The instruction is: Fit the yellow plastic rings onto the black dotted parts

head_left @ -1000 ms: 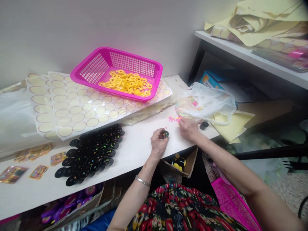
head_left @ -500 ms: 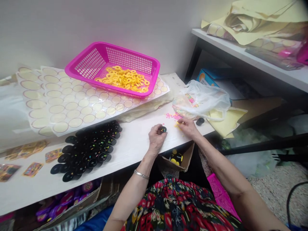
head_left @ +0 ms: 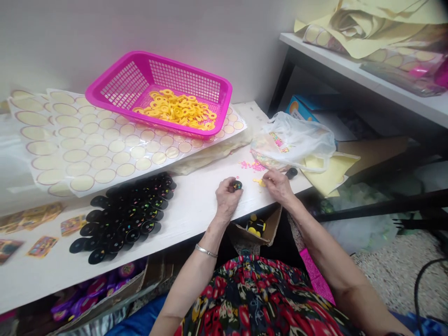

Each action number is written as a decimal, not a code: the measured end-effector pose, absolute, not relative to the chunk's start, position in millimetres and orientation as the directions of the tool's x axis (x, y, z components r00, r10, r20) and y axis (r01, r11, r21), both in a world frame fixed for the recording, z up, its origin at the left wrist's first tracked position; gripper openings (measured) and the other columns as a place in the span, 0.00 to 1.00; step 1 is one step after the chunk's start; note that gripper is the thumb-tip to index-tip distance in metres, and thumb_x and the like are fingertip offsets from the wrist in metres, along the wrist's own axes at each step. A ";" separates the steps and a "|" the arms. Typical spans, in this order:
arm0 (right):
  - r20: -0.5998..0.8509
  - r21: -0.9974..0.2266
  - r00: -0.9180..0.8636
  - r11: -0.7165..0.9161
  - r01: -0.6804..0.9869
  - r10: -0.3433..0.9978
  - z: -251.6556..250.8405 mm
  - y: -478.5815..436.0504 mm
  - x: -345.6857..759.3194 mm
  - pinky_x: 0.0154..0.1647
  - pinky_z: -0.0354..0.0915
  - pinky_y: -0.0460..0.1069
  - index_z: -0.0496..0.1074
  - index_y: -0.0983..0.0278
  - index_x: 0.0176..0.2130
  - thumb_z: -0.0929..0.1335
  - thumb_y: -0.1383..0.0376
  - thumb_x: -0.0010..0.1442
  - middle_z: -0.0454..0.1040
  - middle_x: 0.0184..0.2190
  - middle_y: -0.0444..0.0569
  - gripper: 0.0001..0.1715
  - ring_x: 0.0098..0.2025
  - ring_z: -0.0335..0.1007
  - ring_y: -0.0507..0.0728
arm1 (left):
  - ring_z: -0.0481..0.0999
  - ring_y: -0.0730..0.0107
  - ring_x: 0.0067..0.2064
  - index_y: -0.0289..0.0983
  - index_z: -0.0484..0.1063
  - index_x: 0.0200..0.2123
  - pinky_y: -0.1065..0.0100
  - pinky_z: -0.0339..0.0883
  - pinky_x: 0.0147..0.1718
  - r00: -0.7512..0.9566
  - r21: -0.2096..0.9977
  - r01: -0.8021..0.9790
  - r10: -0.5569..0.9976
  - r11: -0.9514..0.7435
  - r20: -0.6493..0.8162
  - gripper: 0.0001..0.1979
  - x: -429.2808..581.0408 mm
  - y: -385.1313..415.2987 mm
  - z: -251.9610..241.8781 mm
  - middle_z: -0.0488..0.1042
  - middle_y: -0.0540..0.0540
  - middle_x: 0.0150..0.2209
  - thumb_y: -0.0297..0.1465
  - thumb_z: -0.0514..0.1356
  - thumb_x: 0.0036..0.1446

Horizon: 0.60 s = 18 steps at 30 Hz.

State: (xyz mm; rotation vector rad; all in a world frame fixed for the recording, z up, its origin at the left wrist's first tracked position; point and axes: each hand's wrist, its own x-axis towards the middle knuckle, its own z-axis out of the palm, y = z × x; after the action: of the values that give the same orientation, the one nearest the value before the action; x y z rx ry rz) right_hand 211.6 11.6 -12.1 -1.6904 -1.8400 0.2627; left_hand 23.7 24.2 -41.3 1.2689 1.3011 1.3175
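A small round black cup (head_left: 237,185) is gripped by my left hand (head_left: 226,200), its open end showing with bits of colour inside. My right hand (head_left: 279,187) has its fingers pinched together beside a few small yellow pieces (head_left: 258,181) on the table; whatever is between the fingertips is too small to make out. Behind them lie scattered pink beads (head_left: 254,165). Another black piece (head_left: 291,173) stands just right of my right hand. To the left, many similar black cups (head_left: 129,221) lie packed in rows, with coloured specks in them.
A pink basket (head_left: 101,100) of yellow rings rests on sheets of round stickers (head_left: 105,176). A clear plastic bag (head_left: 308,140) lies at the right, near a shelf (head_left: 315,49). Below the table edge is a carton (head_left: 275,224) with black and yellow parts. Printed cards (head_left: 42,246) lie far left.
My right hand has shifted slightly right, away from the yellow pieces. My left hand still holds the black cup in nearly the same place. The camera view has moved a little.
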 end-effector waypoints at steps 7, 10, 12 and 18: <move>0.209 -0.400 -0.126 0.202 0.894 0.970 -13.0 5.1 184.3 0.33 0.55 0.47 0.71 0.63 0.32 0.62 0.68 0.58 0.68 0.33 0.48 0.08 0.36 0.64 0.54 | 0.70 0.73 0.33 0.34 0.72 0.37 0.70 0.67 0.35 -0.166 0.998 0.034 0.984 -0.052 0.057 0.18 24.0 24.7 -38.5 0.70 0.49 0.31 0.24 0.62 0.36; 0.186 -0.208 -0.179 0.216 0.954 0.966 -18.9 8.3 175.1 0.32 0.52 0.48 0.71 0.63 0.29 0.61 0.68 0.59 0.68 0.31 0.48 0.11 0.35 0.62 0.55 | 0.70 0.73 0.33 0.35 0.72 0.36 0.70 0.67 0.35 -0.163 0.998 0.042 0.985 -0.051 0.057 0.18 23.3 24.8 -38.9 0.70 0.48 0.31 0.24 0.63 0.36; 0.221 -0.098 -0.195 0.220 0.970 0.956 -24.5 7.3 171.0 0.31 0.50 0.49 0.71 0.63 0.28 0.61 0.67 0.60 0.68 0.30 0.49 0.12 0.34 0.60 0.55 | 0.70 0.73 0.33 0.35 0.72 0.36 0.70 0.66 0.34 -0.164 0.997 0.053 0.984 -0.054 0.062 0.18 22.7 24.9 -40.1 0.70 0.48 0.31 0.24 0.63 0.36; 0.342 0.055 -0.232 0.227 0.972 0.911 -37.6 -7.0 168.5 0.30 0.49 0.50 0.70 0.64 0.29 0.60 0.68 0.61 0.67 0.28 0.51 0.13 0.31 0.56 0.56 | 0.69 0.74 0.32 0.35 0.72 0.36 0.71 0.65 0.33 -0.162 0.996 0.062 0.985 -0.058 0.067 0.18 21.8 25.5 -44.2 0.70 0.49 0.31 0.25 0.63 0.36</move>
State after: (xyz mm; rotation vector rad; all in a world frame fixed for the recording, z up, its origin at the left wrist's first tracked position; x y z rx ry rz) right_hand 168.5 -7.0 -37.6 -1.7773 -2.2632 -0.3781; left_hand 21.8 25.5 -44.2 1.2163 1.3430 1.3499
